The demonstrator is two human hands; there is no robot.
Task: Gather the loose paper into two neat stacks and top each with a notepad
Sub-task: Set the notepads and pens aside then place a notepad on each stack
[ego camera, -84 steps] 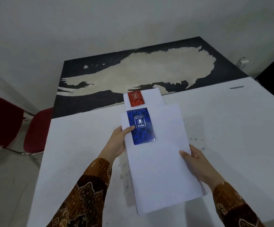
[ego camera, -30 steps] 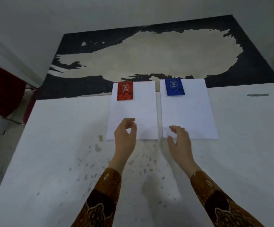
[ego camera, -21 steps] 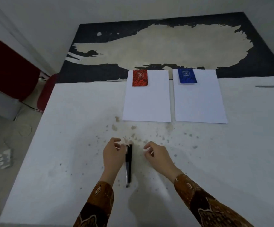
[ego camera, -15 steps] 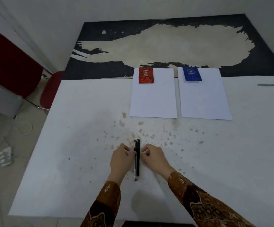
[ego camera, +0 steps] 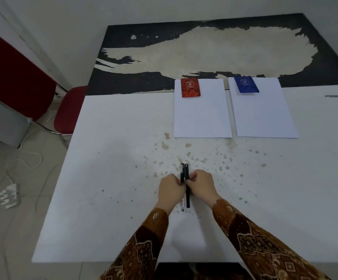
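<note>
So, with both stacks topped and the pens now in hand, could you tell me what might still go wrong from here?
1. Both paper stacks, left and right, overhang the table's far edge; a nudge could tip them off.
2. The red notepad and blue notepad weigh down only the far corners, so near edges could lift or fan.
3. The left hand and right hand pinch two pens side by side; one could slip and roll.

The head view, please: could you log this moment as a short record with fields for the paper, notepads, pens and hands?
paper: two neat stacks side by side, left stack, right stack
notepads: red notepad on the left stack, blue notepad on the right stack
pens: two black pens lying parallel on the white table
left hand: pinching the pens
right hand: pinching the pens
</note>
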